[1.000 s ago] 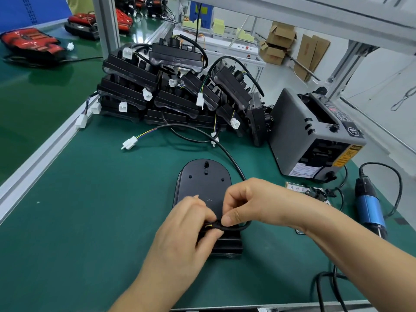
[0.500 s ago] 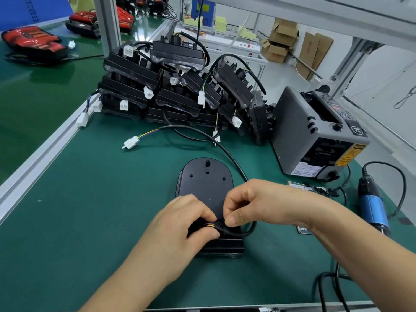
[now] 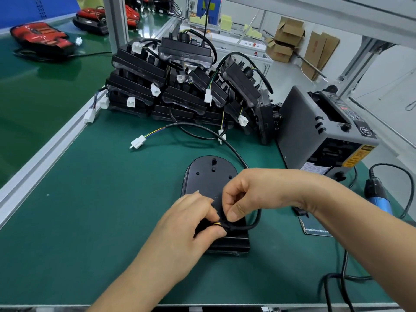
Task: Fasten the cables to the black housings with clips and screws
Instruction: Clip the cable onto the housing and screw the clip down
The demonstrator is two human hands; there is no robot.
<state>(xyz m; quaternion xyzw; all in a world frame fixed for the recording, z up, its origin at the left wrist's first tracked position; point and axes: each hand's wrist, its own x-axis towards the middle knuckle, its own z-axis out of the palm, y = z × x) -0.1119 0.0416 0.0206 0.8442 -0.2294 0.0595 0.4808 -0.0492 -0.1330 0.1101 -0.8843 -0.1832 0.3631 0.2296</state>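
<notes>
Closest to you, at the near end of the black housing (image 3: 209, 179) lying flat on the green desk (image 3: 90, 221), both your hands meet over the cable (image 3: 252, 224). Your left hand (image 3: 191, 224) pinches the cable's end, where a bit of yellow wire shows, between thumb and curled fingers (image 3: 211, 230). Your right hand (image 3: 258, 192) pinches the black sheath just beside that, thumb against forefinger, the other fingers curled in. Your fingers hide the spot, so I cannot tell whether a clip is already seated there.

Make sure the sheath, not the thin coloured wires, lies where the clip will bear, so that nothing gets nipped. Hold the cable flat to the housing with one hand before the other lets go. Leave the bend at the right of the housing loose rather than pulled tight.

Just right of your wrist lies the blue screwdriver (image 3: 380, 199), within reach once the clip sits true.

Farther out, the cable arcs to the far left and ends in a white connector (image 3: 137, 142) lying on the desk. It looks free, though it runs close to the heap beyond, so watch for snagging. A grey machine (image 3: 315, 131) stands at the far right, and the stack of housings (image 3: 180, 86) with their leads lies behind it all.
</notes>
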